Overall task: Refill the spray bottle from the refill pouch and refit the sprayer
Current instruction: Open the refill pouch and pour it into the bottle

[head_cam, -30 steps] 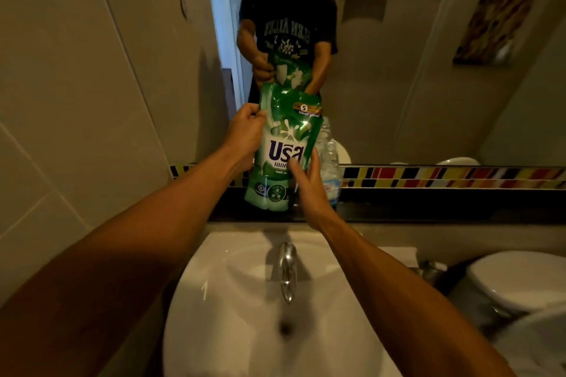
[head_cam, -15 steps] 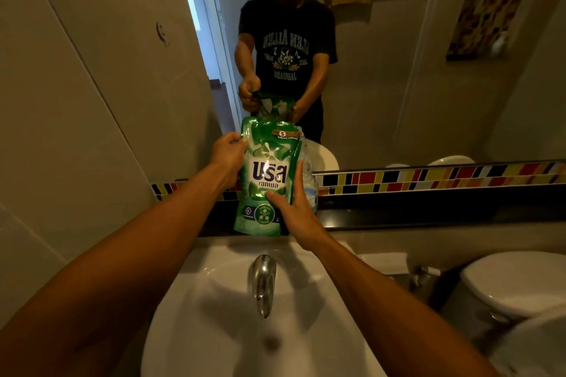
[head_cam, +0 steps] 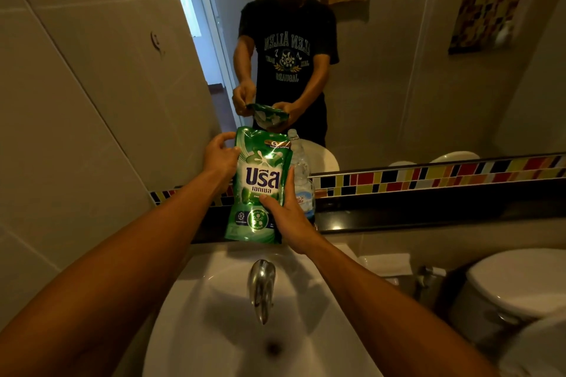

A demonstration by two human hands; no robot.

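Note:
A green refill pouch (head_cam: 258, 174) stands upright on the dark ledge (head_cam: 398, 214) behind the washbasin. My left hand (head_cam: 219, 157) grips its upper left corner. My right hand (head_cam: 286, 214) holds its lower right side, thumb across the front. Just behind the pouch on the right stands a clear plastic bottle (head_cam: 301, 168) with no sprayer on its neck; the pouch hides most of it. No sprayer head is in view.
A white washbasin (head_cam: 214, 315) with a chrome tap (head_cam: 262, 288) lies below my arms. A mirror (head_cam: 398, 55) above the ledge reflects me. A toilet (head_cam: 514, 285) stands at the right, a tiled wall (head_cam: 76, 101) at the left.
The pouch has come down from in front of the mirror to stand on the ledge. Both hands have kept hold of it, and my head has tilted up.

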